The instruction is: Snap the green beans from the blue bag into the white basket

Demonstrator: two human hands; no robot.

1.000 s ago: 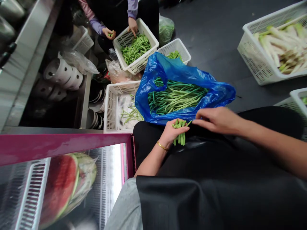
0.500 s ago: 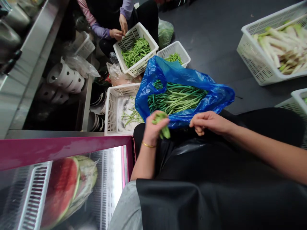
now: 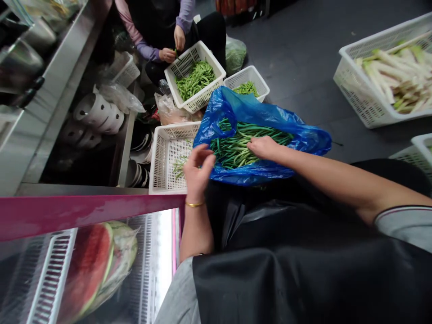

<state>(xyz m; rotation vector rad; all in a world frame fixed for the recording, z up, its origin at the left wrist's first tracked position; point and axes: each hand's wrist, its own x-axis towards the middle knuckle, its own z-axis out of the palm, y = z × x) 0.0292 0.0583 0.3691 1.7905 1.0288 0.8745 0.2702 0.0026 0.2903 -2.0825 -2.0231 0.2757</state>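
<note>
Well, your left hand (image 3: 198,173) is loosely spread near the white crate (image 3: 166,155); I can't tell whether your right hand (image 3: 263,147) grips the beans (image 3: 238,153); yanking crossed ones could drag the blue bag (image 3: 243,176).

This looks like a working kitchen's preparation corner, commercial rather than domestic: metal pots (image 3: 20,67) stand on a steel tabletop (image 3: 59,85), cut watermelon (image 3: 91,258) sits inside a lit, magenta-framed cabinet (image 3: 67,209), and bulk vegetables fill a blue bag (image 3: 270,112) and slatted white crates (image 3: 354,90) around an aproned co-worker (image 3: 153,22).
</note>
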